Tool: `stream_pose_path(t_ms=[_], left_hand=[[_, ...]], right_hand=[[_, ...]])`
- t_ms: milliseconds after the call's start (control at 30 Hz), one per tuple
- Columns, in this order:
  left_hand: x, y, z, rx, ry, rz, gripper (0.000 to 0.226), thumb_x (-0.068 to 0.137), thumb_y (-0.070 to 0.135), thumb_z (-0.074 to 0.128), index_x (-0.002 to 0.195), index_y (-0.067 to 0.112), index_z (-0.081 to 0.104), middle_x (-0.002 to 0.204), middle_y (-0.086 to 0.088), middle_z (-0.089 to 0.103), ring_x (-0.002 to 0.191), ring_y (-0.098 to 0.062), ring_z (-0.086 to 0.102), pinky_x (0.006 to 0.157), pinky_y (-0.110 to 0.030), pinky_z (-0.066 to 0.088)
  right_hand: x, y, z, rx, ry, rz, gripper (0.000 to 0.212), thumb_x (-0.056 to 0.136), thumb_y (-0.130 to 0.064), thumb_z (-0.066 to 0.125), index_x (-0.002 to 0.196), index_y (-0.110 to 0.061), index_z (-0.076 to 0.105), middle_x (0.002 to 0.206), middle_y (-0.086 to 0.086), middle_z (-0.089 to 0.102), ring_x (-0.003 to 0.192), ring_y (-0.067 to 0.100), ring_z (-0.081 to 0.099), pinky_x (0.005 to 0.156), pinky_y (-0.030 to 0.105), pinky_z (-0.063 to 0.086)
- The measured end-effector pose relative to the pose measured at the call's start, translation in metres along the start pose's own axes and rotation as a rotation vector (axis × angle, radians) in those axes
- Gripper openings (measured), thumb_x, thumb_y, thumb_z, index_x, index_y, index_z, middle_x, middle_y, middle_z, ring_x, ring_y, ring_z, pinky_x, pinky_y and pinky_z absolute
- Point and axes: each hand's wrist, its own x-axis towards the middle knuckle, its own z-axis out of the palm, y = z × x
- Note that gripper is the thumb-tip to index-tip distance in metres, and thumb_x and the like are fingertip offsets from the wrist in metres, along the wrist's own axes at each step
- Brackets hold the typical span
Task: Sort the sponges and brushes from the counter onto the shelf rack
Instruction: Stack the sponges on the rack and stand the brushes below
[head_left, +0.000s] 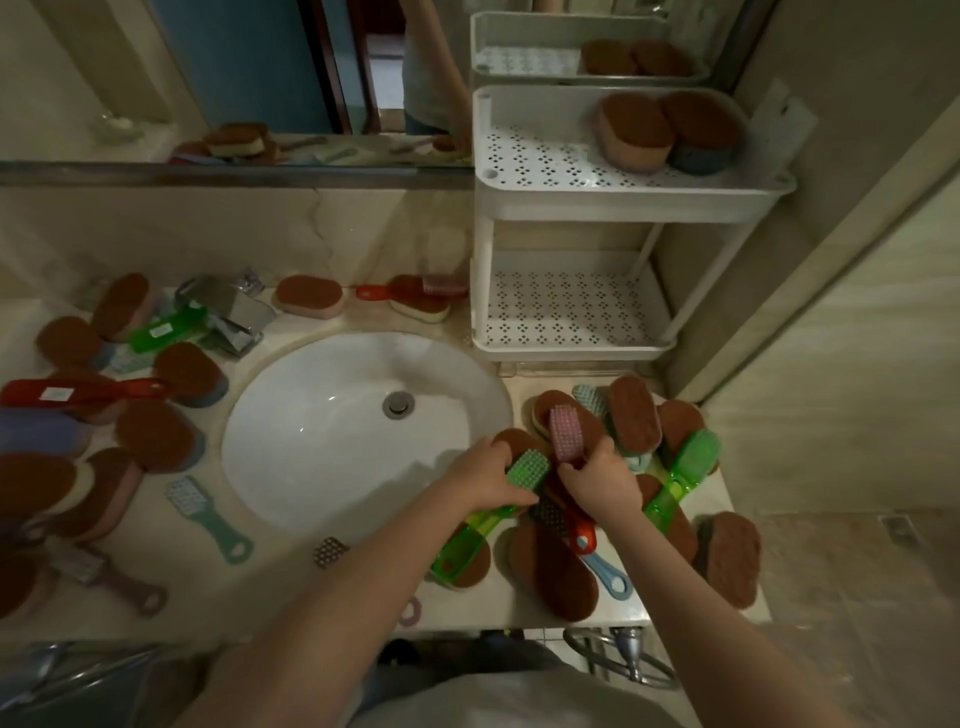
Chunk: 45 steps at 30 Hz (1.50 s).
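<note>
Head view: at 5 o'clock of the sink (337, 415), both hands work in the pile on the worktop (270, 587). The left hand (485, 475) grasps a green brush (527, 470) at its neck, fingers (506, 493) curled over it. The bristle head juts out of the fingers toward 1 o'clock, and the handle runs out toward 7 o'clock, across a brown sponge (470, 569). This brush is clear green plastic with pale green bristles facing up.

Just beside it, at 3 o'clock, the right hand (597, 480) pinches a pink brush (563, 434). Its bristle head stands out of the fingers (571, 470) toward 11 o'clock, while its handle is hidden in the hand. The bristles are pale pink.

A second green brush (685, 473) lies at 3 o'clock of the right hand, among more brown-topped sponges.

The white shelf rack (519, 202) stands at 12 o'clock of the hands, with two sponges (636, 130) on its upper tier.
</note>
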Motion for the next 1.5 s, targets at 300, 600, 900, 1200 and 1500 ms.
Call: stream_pose_path(t_ms=[300,600,900,1200,1500], left_hand=[[-0.004,0.011,0.008,0.011,0.029,-0.082,0.056,0.072,0.039,0.071,0.115,0.009,0.05,0.113,-0.009,0.057,0.1,-0.025,0.056,0.071,-0.03,0.041],[0.005,0.008,-0.027,-0.525,0.255,-0.086,0.025,0.072,0.035,0.072,0.086,0.017,0.062,0.085,-0.002,0.065,0.077,-0.016,0.061,0.061,-0.025,0.044],[0.027,0.044,-0.082,-0.703,0.285,-0.088,0.015,0.08,0.034,0.064,0.074,0.022,0.058,0.074,0.003,0.058,0.077,-0.019,0.06,0.071,-0.03,0.047],[0.061,0.072,-0.119,-0.733,0.324,-0.121,0.017,0.081,0.032,0.066,0.068,0.026,0.057,0.068,0.006,0.055,0.07,-0.015,0.055,0.055,-0.024,0.039],[0.079,0.07,-0.122,-0.801,0.339,-0.165,0.029,0.081,0.03,0.07,0.105,0.018,0.059,0.09,0.002,0.058,0.08,-0.013,0.055,0.061,-0.022,0.043]], right_hand=[[0.007,0.001,-0.002,-0.063,-0.113,0.007,0.038,0.077,-0.039,0.069,0.099,-0.009,0.06,0.095,0.01,0.066,0.083,0.026,0.065,0.062,0.031,0.047],[0.017,0.0,-0.015,0.202,-0.057,-0.074,0.024,0.075,-0.032,0.077,0.075,-0.015,0.06,0.074,0.003,0.062,0.07,0.021,0.059,0.063,0.03,0.043],[0.074,-0.025,-0.058,0.872,-0.105,0.05,0.006,0.081,-0.002,0.068,0.082,-0.008,0.067,0.078,0.011,0.065,0.075,0.026,0.062,0.081,0.043,0.053],[0.158,-0.059,-0.114,0.72,-0.034,0.006,0.035,0.087,-0.002,0.063,0.121,0.005,0.057,0.114,0.021,0.063,0.103,0.034,0.063,0.088,0.039,0.051],[0.206,-0.058,-0.108,0.708,-0.205,0.114,0.035,0.098,-0.011,0.047,0.129,0.004,0.047,0.134,0.023,0.051,0.124,0.034,0.049,0.104,0.04,0.041]])
